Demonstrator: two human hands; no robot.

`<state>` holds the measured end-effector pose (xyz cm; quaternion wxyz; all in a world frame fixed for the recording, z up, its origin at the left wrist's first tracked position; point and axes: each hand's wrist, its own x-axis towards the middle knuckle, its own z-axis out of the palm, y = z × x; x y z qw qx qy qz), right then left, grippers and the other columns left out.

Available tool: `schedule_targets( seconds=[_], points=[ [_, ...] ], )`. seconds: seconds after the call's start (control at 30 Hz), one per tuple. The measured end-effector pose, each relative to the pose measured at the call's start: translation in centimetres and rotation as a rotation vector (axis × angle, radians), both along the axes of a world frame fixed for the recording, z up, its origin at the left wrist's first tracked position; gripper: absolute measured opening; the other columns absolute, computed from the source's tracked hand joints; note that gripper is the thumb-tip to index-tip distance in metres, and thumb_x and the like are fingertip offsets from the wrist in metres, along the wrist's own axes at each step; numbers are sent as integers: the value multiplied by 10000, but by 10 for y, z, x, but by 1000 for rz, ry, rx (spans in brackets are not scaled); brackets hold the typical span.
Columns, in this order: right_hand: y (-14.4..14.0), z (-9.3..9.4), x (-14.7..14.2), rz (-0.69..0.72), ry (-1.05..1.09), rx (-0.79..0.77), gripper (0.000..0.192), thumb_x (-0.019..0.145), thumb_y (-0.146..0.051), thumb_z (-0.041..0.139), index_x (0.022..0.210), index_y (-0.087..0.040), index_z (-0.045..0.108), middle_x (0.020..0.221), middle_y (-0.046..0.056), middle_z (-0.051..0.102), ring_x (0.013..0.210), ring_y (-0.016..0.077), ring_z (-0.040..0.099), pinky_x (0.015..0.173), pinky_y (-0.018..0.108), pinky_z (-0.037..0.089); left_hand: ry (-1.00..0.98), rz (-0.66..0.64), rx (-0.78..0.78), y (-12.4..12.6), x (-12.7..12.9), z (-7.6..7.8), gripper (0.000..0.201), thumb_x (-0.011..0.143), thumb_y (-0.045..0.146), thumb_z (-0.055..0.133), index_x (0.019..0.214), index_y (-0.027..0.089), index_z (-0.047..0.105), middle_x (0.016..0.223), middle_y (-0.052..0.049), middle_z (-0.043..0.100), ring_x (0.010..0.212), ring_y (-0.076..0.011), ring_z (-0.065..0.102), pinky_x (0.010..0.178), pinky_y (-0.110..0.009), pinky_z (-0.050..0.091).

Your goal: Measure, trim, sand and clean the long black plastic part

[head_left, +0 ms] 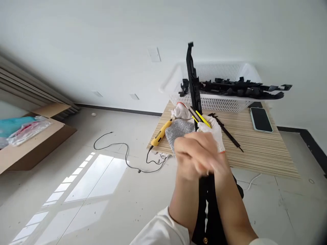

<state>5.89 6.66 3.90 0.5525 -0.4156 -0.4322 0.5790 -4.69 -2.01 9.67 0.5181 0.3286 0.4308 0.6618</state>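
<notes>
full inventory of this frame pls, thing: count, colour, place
long plastic strip: 1, black, upright, held at centre
basket: 1, white, back of mat
plastic parts: several, black, across basket top
thin strip: 1, black, on mat
phone: 1, dark screen, mat right
mat: 1, striped tan, on floor
power tool: 1, yellow, mat left edge
cable: 1, black, floor
grey glove: 1, mat left
white glove: 1, by basket
cardboard box: 1, brown, far left
left hand: bare, blurred, at strip
right hand: white-gloved, yellow-black tool at fingers

A phone [261, 119] lies beside a white basket [219, 102].
</notes>
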Motion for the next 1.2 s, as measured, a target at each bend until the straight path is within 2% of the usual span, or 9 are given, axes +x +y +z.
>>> schedule_targets(
  seconds=[0.1,0.2,0.3,0.4,0.57,0.73,0.9,1.07,1.2],
  points=[
    [-3,-4,-2,-45,23,28,397,755,-349,755,1107,-228,617,752,-32,660,528,83,559,467,213,445,-24,183,300,26,1,-24,632,540,652,863,482,218,408,460,40,357,475,-117,389,463,-264,395],
    [-5,-8,-4,-91,-16,32,486,745,-400,771,1160,-198,615,779,-26,670,555,87,588,484,206,473,146,209,147,39,-2,-63,541,748,602,764,543,193,475,537,41,465,526,-93,432,553,-238,413],
    [-2,-9,-6,-115,-1,27,488,746,-413,767,1160,-196,626,871,-3,695,594,86,601,504,208,493,358,61,20,47,-1,-83,353,915,533,604,1010,199,667,930,-38,672,870,-169,620,752,-272,493],
    [4,-10,-10,-161,93,45,458,728,-375,768,1122,-187,630,969,19,701,609,70,581,548,216,508,456,-45,-39,49,6,-85,428,940,495,581,1243,192,591,1156,-99,644,1097,-223,598,961,-355,462],
    [10,-13,-10,-261,210,27,424,715,-378,761,1082,-233,607,922,-17,682,578,64,562,544,224,490,593,-56,-118,46,10,-84,416,916,532,605,1165,199,620,1203,-129,570,1258,-275,494,1096,-424,358],
    [8,-13,-2,-205,304,-16,406,706,-421,770,1035,-250,605,827,-46,642,494,56,523,406,197,355,564,-128,-100,46,1,-89,447,807,564,730,993,202,545,1137,-100,572,1127,-260,550,961,-380,456],
    [7,-8,-1,-97,306,-30,453,667,-419,805,1039,-245,614,890,-30,659,490,54,532,386,192,350,317,-335,37,44,-2,-83,459,875,429,704,1229,217,505,1145,-78,664,1073,-222,632,956,-378,508],
    [-6,7,23,-1,148,54,343,754,-359,767,1048,-235,638,795,-25,652,477,57,487,405,206,346,204,-407,-60,33,-7,-76,664,858,456,716,1440,309,432,1128,-70,652,1052,-263,655,699,-351,622],
    [-26,22,61,134,-156,16,361,716,-272,809,1051,-228,681,735,-13,662,476,86,499,398,221,346,122,-374,-75,28,-7,-73,652,896,498,658,1479,369,397,1214,-79,599,1114,-285,648,634,-333,643]
  ],
)
